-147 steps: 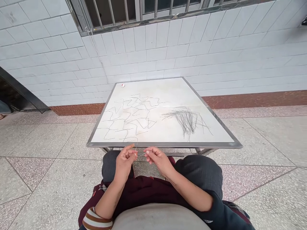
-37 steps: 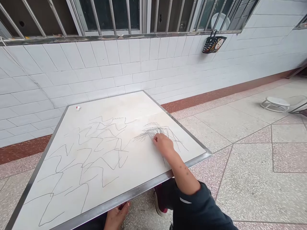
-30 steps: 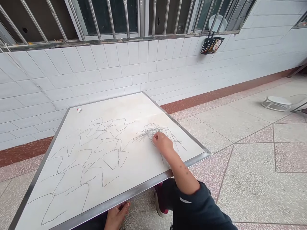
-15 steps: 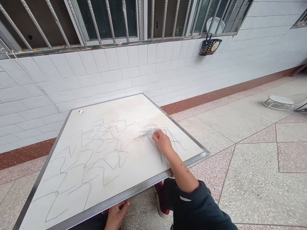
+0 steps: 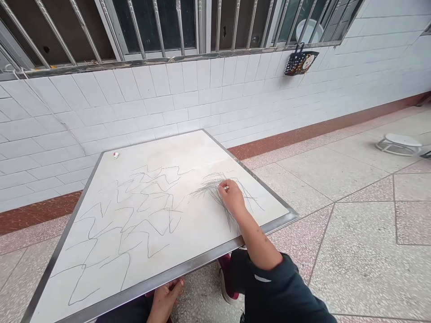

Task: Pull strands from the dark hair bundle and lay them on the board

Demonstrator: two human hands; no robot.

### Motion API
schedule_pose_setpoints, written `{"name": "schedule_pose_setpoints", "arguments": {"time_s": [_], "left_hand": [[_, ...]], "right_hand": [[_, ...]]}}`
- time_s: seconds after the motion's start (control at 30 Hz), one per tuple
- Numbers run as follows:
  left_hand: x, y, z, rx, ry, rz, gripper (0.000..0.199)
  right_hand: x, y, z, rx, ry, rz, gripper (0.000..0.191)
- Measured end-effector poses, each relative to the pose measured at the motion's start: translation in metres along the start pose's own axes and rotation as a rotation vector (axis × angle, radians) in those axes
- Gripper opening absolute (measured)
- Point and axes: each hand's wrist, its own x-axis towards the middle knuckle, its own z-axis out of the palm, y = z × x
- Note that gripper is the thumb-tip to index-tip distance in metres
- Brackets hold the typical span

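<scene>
On the right half of a white table [image 5: 188,152] with a metal edge lies a loose pile of thin dark wires [image 5: 210,185]. My right hand [image 5: 231,194] is over the pile, its thumb and fingers pinched together; what they hold, if anything, is too small to make out. Several bent wires [image 5: 148,211] are spread over the left and middle of the table. My left hand [image 5: 166,297] is low at the table's near edge, partly hidden under it, with the fingers against the underside and their grip not visible.
A small red and white object [image 5: 116,155] sits at the table's far left corner. Behind stands a white tiled wall [image 5: 188,105] with barred windows and a hanging dark patterned bag [image 5: 301,63]. A white stool [image 5: 400,141] is on the floor at the right.
The view has shifted slightly. My right hand has turned a little over the wire pile, showing more of its pinched fingertips. My left hand stays at the near edge.
</scene>
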Motion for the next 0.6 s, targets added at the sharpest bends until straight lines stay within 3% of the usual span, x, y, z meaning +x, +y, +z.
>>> {"name": "schedule_pose_setpoints", "arguments": {"time_s": [0.13,0.33,0.6], "left_hand": [[0.001,-0.002,0.001,0.014,-0.002,-0.009,0.067],[-0.003,0.004,0.004,0.045,-0.034,-0.001,0.066],[-0.017,0.026,0.004,0.094,-0.089,0.003,0.062]], "right_hand": [[0.002,-0.002,-0.001,0.096,0.015,-0.012,0.021],[-0.002,-0.012,-0.006,0.413,0.046,-0.088,0.02],[0.001,-0.006,-0.006,0.463,-0.094,-0.068,0.027]]}}
